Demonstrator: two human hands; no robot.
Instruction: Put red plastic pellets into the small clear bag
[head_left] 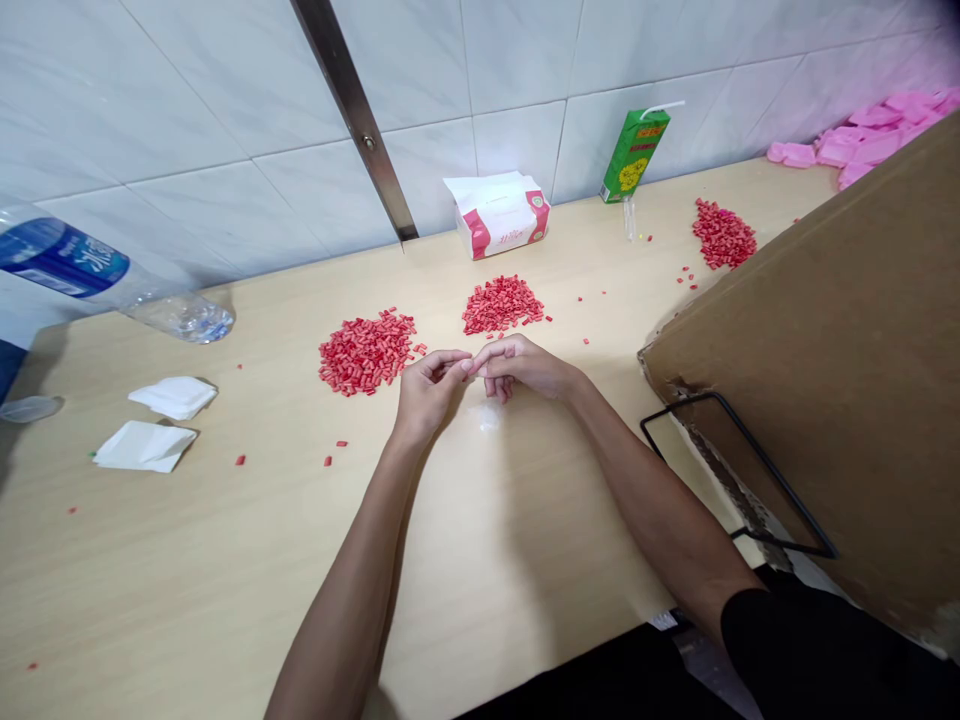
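My left hand (433,388) and my right hand (521,366) meet at their fingertips above the middle of the table. Both are pinched closed; whatever sits between the fingers is too small or too hidden to name. Just below them on the tabletop lies a small clear, shiny piece (487,414), perhaps plastic. To the left of my left hand is a heap of small red pieces (366,352). Right behind my hands lies a second red heap (502,305), a little smaller.
A large cardboard box (817,370) and a black metal frame (772,460) bound the right side. Along the wall stand a tissue pack (504,215), a green drink carton (634,157), a third red heap (724,236) and pink pieces (874,140). A plastic bottle (112,270) and folded tissues (146,446) are left.
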